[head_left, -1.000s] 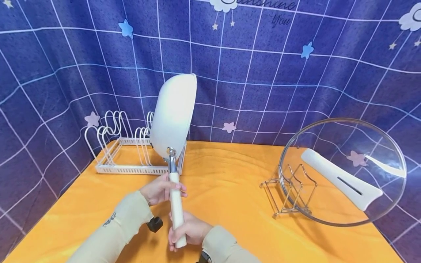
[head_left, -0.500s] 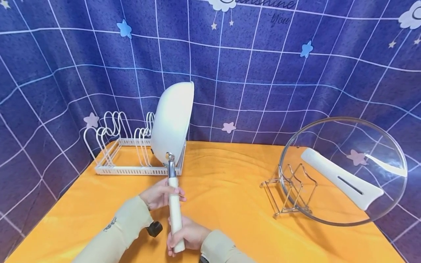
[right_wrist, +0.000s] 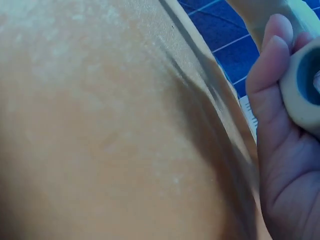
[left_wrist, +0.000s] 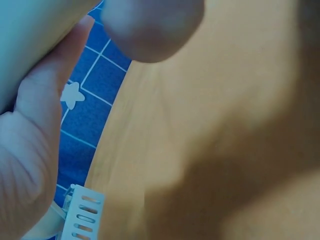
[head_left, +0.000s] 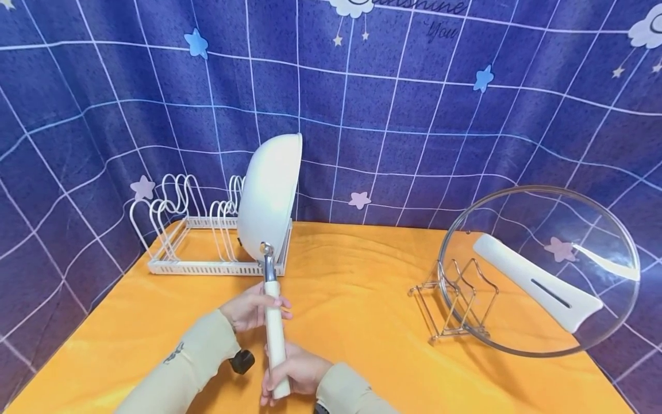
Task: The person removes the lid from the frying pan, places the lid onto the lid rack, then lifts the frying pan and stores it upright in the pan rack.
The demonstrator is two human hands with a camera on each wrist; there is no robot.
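Observation:
A white wok (head_left: 270, 192) stands tilted on its side at the right end of a white dish rack (head_left: 207, 268), its rounded underside to the left and its handle pointing toward me. Just below the handle's metal neck, my left hand (head_left: 249, 309) grips the pale handle (head_left: 276, 339). My right hand (head_left: 302, 368) holds the same handle close to its end. In the right wrist view, fingers and thumb wrap the handle's hollow end (right_wrist: 295, 100). The wok hides part of the rack, so how its lower edge rests there cannot be seen fully.
On the right, a small wire rack (head_left: 455, 305) holds a large glass lid (head_left: 517, 349) with a long white handle (head_left: 538, 282), leaning right. An orange cloth (head_left: 357, 287) covers the table. Behind hangs a blue gridded curtain (head_left: 393, 132) with stars.
The wok has come down lower into the white rack, and both hands have moved slightly toward me with the handle. Over the last half second the motion is small.

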